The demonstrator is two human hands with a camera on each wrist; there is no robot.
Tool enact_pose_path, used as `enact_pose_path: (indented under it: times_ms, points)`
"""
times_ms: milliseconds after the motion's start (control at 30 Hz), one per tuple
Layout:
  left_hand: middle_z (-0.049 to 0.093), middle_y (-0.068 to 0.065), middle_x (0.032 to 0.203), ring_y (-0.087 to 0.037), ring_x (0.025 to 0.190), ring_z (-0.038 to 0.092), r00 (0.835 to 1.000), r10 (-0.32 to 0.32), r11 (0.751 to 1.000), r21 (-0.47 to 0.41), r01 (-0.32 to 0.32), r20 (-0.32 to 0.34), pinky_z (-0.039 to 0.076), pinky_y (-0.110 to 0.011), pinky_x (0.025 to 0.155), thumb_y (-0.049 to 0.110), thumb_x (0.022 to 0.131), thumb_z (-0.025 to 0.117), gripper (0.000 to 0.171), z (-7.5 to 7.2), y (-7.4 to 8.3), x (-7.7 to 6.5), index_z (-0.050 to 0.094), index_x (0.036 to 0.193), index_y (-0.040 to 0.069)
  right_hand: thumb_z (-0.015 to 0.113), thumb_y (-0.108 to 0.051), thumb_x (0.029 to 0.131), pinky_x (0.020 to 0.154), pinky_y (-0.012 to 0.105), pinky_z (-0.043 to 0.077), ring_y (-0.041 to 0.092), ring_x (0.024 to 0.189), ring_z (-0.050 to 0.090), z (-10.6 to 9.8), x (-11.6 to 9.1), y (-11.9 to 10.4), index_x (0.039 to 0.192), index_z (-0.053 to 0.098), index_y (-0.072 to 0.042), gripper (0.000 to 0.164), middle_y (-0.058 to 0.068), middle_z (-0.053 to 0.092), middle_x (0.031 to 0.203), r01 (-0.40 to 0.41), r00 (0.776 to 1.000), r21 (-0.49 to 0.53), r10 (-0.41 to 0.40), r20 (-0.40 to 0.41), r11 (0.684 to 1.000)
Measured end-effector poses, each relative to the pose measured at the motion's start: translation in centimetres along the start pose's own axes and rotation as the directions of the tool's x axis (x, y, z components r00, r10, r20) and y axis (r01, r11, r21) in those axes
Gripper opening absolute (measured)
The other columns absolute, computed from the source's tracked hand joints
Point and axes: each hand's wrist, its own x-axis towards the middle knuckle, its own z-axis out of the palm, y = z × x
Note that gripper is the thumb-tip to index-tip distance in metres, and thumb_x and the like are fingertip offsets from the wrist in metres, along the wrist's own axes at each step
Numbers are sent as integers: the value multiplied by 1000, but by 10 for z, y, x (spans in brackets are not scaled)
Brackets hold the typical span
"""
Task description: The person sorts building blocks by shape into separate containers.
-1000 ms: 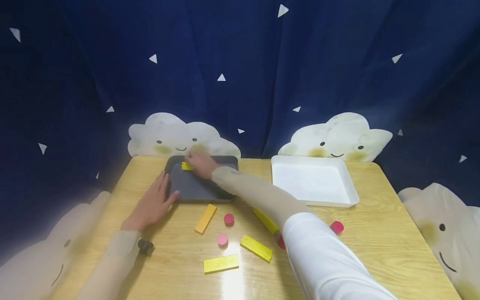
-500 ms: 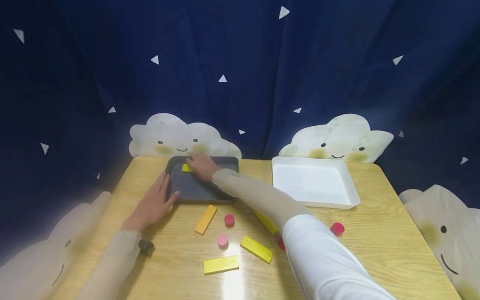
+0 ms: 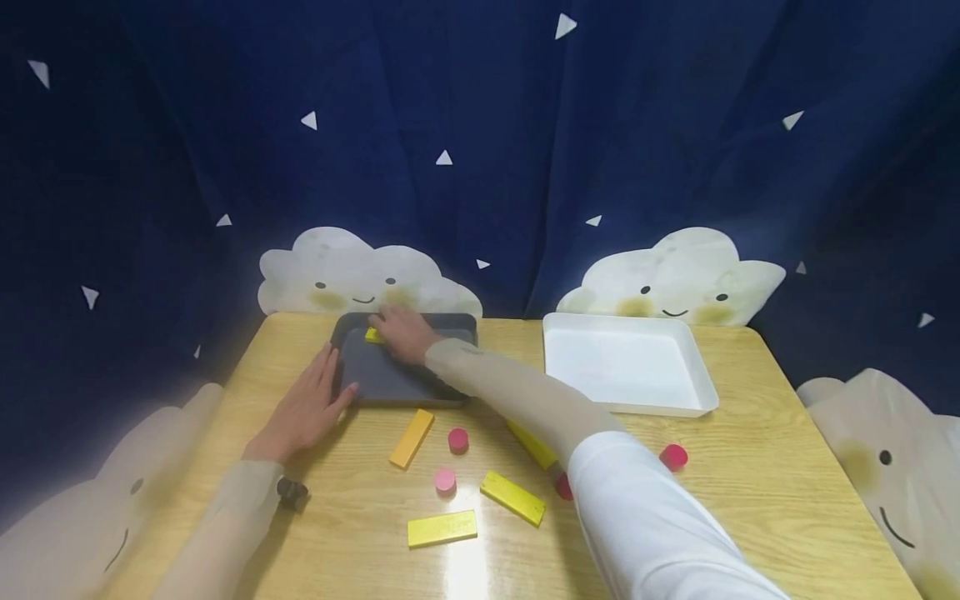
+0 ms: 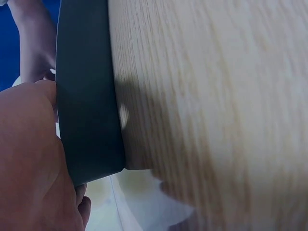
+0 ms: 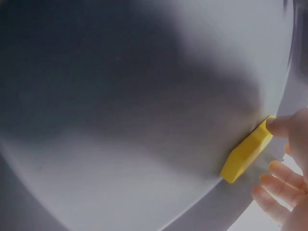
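My right hand (image 3: 405, 332) is inside the dark grey tray (image 3: 397, 402) at the back left, at a yellow block (image 3: 372, 336). In the right wrist view the thumb presses on one end of the yellow block (image 5: 248, 151), which lies low along the tray's wall. The other fingers are spread behind it, and the index finger is mostly hidden. My left hand (image 3: 303, 412) rests with straight fingers along the tray's left side. The left wrist view shows that hand (image 4: 33, 159) against the outer wall of the tray (image 4: 89, 96), touching its corner.
A white tray (image 3: 708, 407) stands at the back right. On the table lie an orange block (image 3: 412, 438), yellow blocks (image 3: 442, 528) (image 3: 513, 497), a pink disc (image 3: 445, 481) and red discs (image 3: 458, 441) (image 3: 673, 457). My right arm partly covers another yellow block (image 3: 532, 444) and red disc (image 3: 564, 487).
The yellow block in the tray has tipped slightly and less of it shows past the right hand's fingers. Both hands have stayed nearly where they were.
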Motion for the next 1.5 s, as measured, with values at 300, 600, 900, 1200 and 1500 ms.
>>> enact_pose_path:
  times_ms: [300, 600, 900, 1200, 1500]
  points:
    - [4, -31, 176, -51, 162, 11, 1000, 5, 1000, -8, -5, -6, 17, -63, 131, 51, 115, 40, 86, -1, 1, -1, 13, 166, -12, 74, -20, 101, 88, 32, 56, 20, 107, 63, -12, -9, 1, 135, 64, -12, 36, 5, 63, 120, 16, 999, 25, -16, -36, 1000]
    - [4, -32, 176, -52, 161, 12, 1000, -1, 1000, 2, 1, 0, 16, -64, 131, 53, 115, 39, 87, 0, 2, 0, 13, 166, -11, 79, -22, 98, 79, 32, 55, 20, 102, 61, -22, -19, 9, 135, 64, -14, 41, 5, 61, 115, 30, 998, 43, -28, -52, 999]
    - [5, -33, 175, -53, 160, 13, 1000, 11, 1000, 2, -11, -21, 17, -64, 130, 50, 115, 40, 85, 0, 3, -2, 13, 166, -12, 80, -18, 96, 74, 31, 53, 20, 97, 60, -33, -35, 8, 136, 63, -13, 44, 6, 61, 113, 58, 995, 60, -53, -86, 996]
    - [5, -33, 175, -53, 161, 13, 1000, 1, 1000, -1, -1, -24, 17, -64, 130, 52, 115, 40, 86, -2, 4, -1, 13, 167, -11, 74, -18, 98, 90, 31, 56, 19, 114, 60, -48, -55, 6, 139, 64, -12, 42, 6, 64, 129, 96, 993, 54, -92, -76, 994]
    - [8, -33, 175, -53, 160, 15, 999, 3, 1000, -13, -3, -38, 19, -66, 129, 53, 114, 43, 88, 3, 4, -1, 15, 167, -11, 75, -16, 97, 93, 30, 58, 19, 114, 62, -71, -86, 5, 138, 64, -10, 43, 6, 60, 130, 102, 994, 107, -97, -52, 989]
